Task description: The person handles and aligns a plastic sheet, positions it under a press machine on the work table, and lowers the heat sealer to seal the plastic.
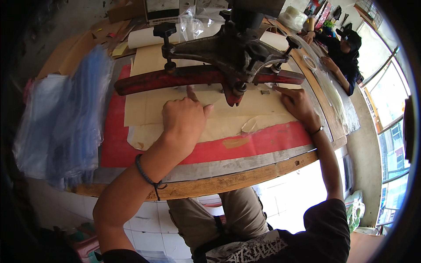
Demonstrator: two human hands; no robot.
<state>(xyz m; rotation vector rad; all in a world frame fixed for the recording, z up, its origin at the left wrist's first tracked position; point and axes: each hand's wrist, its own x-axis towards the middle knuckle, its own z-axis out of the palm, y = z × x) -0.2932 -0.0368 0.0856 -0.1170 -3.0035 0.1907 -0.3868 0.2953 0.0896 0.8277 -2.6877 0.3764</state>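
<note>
Your khaki-trousered lap [206, 215] sits nearest, below the wooden edge of the desk [245, 177]. Your left hand [184, 117] is curled into a loose fist, index finger out, pressing down on the cream sheet [144, 107]; it grips nothing. A dark bead bracelet [147, 175] rings that wrist. Your right hand [297, 104] lies flat with fingers together, fingertips on the same sheet just below the right end of the red bar [175, 79], holding nothing. The sheet lies on a red mat [272, 138] over a grey metal plate [245, 163]. The dark iron press [232, 48] stands over the sheet between your hands, its pointed foot just above it. A blurred stack of clear plastic bags [66, 114] sits at left. Another person in black [344, 55] works at the desk's far right.
</note>
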